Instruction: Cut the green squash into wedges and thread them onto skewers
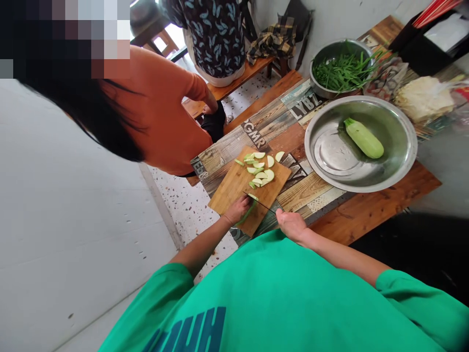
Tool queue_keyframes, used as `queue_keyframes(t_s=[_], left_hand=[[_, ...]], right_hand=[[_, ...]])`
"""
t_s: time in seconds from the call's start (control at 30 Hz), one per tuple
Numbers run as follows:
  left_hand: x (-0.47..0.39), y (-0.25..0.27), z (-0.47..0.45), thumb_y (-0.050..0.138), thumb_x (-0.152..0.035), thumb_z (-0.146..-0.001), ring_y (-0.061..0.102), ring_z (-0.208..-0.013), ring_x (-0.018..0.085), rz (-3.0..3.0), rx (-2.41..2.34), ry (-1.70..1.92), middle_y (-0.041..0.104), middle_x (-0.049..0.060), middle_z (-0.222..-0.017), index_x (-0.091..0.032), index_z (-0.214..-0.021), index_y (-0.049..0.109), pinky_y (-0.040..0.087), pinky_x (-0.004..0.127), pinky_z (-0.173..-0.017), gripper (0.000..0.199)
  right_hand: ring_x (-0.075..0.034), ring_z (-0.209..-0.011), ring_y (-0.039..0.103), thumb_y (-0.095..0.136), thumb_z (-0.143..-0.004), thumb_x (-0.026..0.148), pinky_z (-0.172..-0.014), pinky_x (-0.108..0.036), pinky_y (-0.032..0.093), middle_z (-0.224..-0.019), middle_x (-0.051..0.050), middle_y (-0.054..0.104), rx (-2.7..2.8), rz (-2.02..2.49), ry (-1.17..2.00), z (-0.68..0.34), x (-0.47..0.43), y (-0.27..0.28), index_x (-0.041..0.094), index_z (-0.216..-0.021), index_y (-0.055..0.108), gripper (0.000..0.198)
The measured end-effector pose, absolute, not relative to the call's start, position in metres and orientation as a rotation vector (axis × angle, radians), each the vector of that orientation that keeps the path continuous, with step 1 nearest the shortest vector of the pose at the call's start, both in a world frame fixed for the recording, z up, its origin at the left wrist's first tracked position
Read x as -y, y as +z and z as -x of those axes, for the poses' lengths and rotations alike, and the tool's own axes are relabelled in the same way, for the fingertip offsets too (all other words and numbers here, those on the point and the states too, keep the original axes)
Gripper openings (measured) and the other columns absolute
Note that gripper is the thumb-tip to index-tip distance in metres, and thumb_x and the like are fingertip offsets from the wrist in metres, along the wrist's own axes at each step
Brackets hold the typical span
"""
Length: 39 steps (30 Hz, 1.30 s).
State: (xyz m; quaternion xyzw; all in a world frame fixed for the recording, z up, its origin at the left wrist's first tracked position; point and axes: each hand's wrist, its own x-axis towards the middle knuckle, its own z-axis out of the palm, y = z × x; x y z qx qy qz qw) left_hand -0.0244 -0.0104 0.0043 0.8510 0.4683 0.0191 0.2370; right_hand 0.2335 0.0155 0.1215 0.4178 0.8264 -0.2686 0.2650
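A wooden cutting board point(229, 188) lies at the near left end of the patterned table. Wrapped round a piece of zucchini point(247, 215), my left hand point(239, 209) presses it against the board. My right hand point(291, 225) grips the handle of a kitchen knife point(264, 205). Its thin blade points left and meets the zucchini beside my left fingers, which are partly hidden. Pale half-moon zucchini slices point(261, 168) are scattered over the far half of the board.
To the right, a wide metal basin point(331, 151) holds a whole zucchini point(364, 139). Behind it stands a metal bowl point(318, 88) of cut greens point(339, 71), near a bagged pale vegetable point(425, 100) and a black chopstick holder point(414, 49). A person in orange point(161, 107) is close on the left; another person point(216, 39) sits beyond.
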Motion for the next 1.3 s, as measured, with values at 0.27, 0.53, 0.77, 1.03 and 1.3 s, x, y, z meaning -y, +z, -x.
queue_keyframes(t_s=[0.27, 0.53, 0.77, 1.03, 1.3], left_hand=[[0.009, 0.003, 0.027, 0.022, -0.026, -0.099, 0.049, -0.12, 0.026, -2.348, -1.254, 0.101, 0.059, 0.015, -0.12, -0.011, -0.122, 0.059, 0.048, 0.042, -0.096, 0.046], [0.022, -0.019, 0.028, 0.024, -0.024, -0.098, 0.047, -0.122, 0.027, -2.375, -1.299, 0.191, 0.058, 0.016, -0.122, -0.01, -0.127, 0.054, 0.045, 0.043, -0.1, 0.045], [0.017, -0.015, 0.029, 0.024, -0.023, -0.096, 0.046, -0.122, 0.026, -2.342, -1.283, 0.131, 0.057, 0.016, -0.122, -0.01, -0.121, 0.059, 0.045, 0.045, -0.101, 0.044], [0.016, -0.006, 0.028, 0.028, -0.021, -0.096, 0.044, -0.125, 0.027, -2.33, -1.253, 0.101, 0.057, 0.016, -0.121, -0.009, -0.118, 0.06, 0.041, 0.044, -0.106, 0.041], [0.021, -0.015, 0.031, 0.025, -0.024, -0.097, 0.047, -0.122, 0.028, -2.329, -1.258, 0.084, 0.056, 0.018, -0.125, -0.008, -0.124, 0.057, 0.044, 0.046, -0.101, 0.045]], right_hand=[[-0.028, -0.088, 0.071, 0.036, -0.093, 0.012, -0.069, -0.033, 0.052, -0.087, -0.02, 0.071, -2.186, -1.141, -0.729, -0.23, -0.022, 0.097, 0.007, -0.109, 0.054, 0.024], [-0.027, -0.087, 0.07, 0.025, -0.101, 0.031, -0.069, -0.03, 0.048, -0.088, -0.019, 0.071, -2.251, -1.155, -0.705, -0.24, -0.033, 0.097, 0.011, -0.108, 0.054, 0.036], [-0.027, -0.083, 0.071, 0.029, -0.099, 0.025, -0.067, -0.031, 0.049, -0.085, -0.018, 0.072, -2.254, -1.134, -0.693, -0.237, -0.017, 0.113, 0.011, -0.107, 0.055, 0.031], [-0.028, -0.088, 0.071, 0.032, -0.097, 0.02, -0.07, -0.033, 0.051, -0.088, -0.021, 0.071, -2.177, -1.15, -0.685, -0.226, -0.014, 0.099, 0.007, -0.11, 0.054, 0.029], [-0.027, -0.091, 0.069, 0.027, -0.101, 0.032, -0.072, -0.031, 0.047, -0.097, -0.019, 0.071, -2.235, -1.155, -0.682, -0.231, -0.04, 0.101, 0.01, -0.111, 0.056, 0.037]])
